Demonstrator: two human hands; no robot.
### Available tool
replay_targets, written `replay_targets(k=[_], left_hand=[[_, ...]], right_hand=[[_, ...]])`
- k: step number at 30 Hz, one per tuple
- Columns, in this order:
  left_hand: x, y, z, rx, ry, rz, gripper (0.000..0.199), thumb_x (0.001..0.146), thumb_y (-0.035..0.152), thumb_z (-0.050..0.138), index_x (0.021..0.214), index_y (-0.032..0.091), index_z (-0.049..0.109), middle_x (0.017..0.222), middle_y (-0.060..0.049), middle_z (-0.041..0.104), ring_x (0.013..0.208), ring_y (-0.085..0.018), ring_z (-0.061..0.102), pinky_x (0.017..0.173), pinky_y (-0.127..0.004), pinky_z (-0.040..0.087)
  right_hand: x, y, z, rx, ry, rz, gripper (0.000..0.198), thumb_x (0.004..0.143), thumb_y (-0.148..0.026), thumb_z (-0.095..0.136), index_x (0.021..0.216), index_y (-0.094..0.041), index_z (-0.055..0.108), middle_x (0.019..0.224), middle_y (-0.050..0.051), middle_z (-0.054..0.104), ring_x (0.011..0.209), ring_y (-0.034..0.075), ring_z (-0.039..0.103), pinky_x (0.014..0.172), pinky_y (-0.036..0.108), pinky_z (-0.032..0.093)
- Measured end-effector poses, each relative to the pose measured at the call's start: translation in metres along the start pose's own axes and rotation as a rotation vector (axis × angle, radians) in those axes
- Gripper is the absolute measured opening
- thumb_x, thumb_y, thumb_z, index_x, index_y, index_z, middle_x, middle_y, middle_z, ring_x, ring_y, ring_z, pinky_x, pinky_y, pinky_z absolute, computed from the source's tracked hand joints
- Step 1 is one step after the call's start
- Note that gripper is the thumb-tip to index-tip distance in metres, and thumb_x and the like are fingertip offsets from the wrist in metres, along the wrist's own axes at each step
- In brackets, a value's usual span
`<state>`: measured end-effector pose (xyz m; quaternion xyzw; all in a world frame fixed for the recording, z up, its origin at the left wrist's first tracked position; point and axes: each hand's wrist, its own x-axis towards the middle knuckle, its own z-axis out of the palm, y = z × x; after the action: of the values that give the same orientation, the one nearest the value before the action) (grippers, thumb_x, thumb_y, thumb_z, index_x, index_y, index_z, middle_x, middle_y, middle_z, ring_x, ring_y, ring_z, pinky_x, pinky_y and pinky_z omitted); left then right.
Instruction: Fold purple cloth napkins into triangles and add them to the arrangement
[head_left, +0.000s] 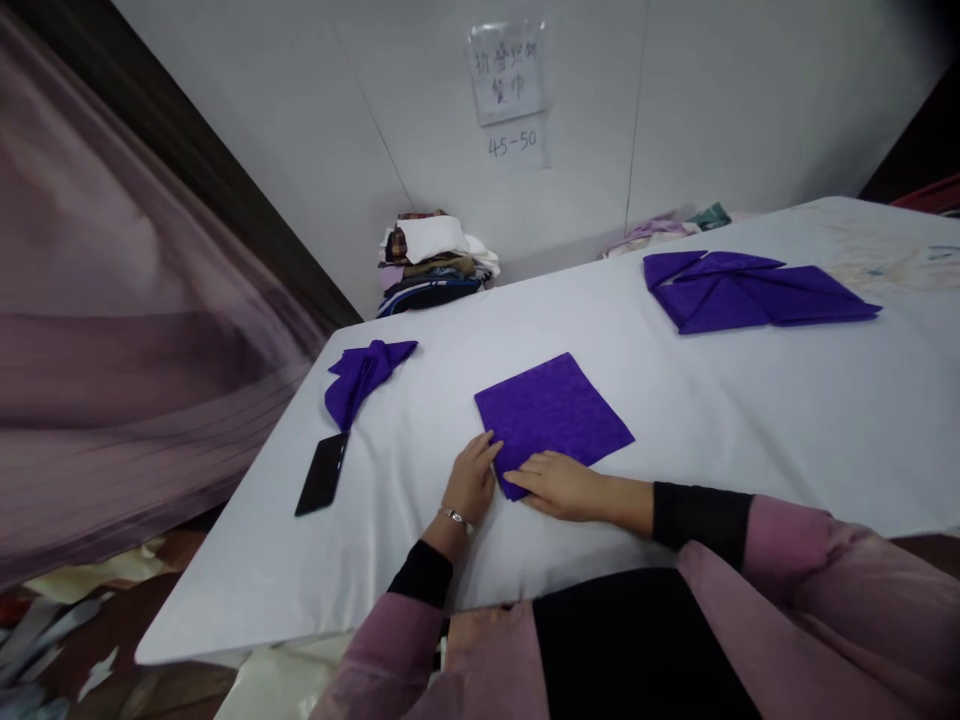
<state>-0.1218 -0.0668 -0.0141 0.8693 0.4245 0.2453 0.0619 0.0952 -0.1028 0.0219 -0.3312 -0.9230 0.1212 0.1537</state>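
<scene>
A purple cloth napkin [555, 410], folded into a flat square with stacked layers, lies turned at an angle on the white-covered table. At its left edge, my left hand [472, 475] has slightly parted fingertips resting on the cloth; its thumb is hard to make out. My right hand [562, 487] comes in from the right, its fingers close together and closed on the near corner. The underside of that corner is hidden. Both hands are near each other, with the corner between them.
Left on the table [247, 560] are a folded purple napkin [364, 380] and a black phone [322, 474]. Another folded purple cloth [750, 292] lies far right. Behind the table are a clothes pile [435, 262] and a wall sign [508, 75]. A sheer curtain [135, 300] hangs left.
</scene>
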Motion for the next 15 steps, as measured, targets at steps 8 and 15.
replay_targets(k=[8,15], left_hand=[[-0.024,0.046,-0.007,0.039,-0.142,-0.059,0.056,0.071,0.0,0.044,0.122,0.019,0.053,0.136,-0.011,0.049,0.128,-0.024,0.04,0.103,-0.05,0.037],[-0.03,0.069,-0.023,0.082,-0.158,-0.208,0.056,0.071,0.0,0.044,0.123,0.019,0.053,0.136,-0.009,0.049,0.126,-0.023,0.042,0.104,-0.048,0.035]], right_hand=[[-0.09,0.091,-0.03,0.0,0.284,0.192,0.034,0.087,-0.019,0.04,0.112,-0.02,0.063,0.106,0.01,0.066,0.097,0.022,0.061,0.085,0.04,0.05],[-0.13,0.123,-0.036,-0.074,0.23,0.192,0.035,0.088,-0.023,0.041,0.116,-0.022,0.062,0.118,0.01,0.062,0.104,0.024,0.059,0.087,0.041,0.051]])
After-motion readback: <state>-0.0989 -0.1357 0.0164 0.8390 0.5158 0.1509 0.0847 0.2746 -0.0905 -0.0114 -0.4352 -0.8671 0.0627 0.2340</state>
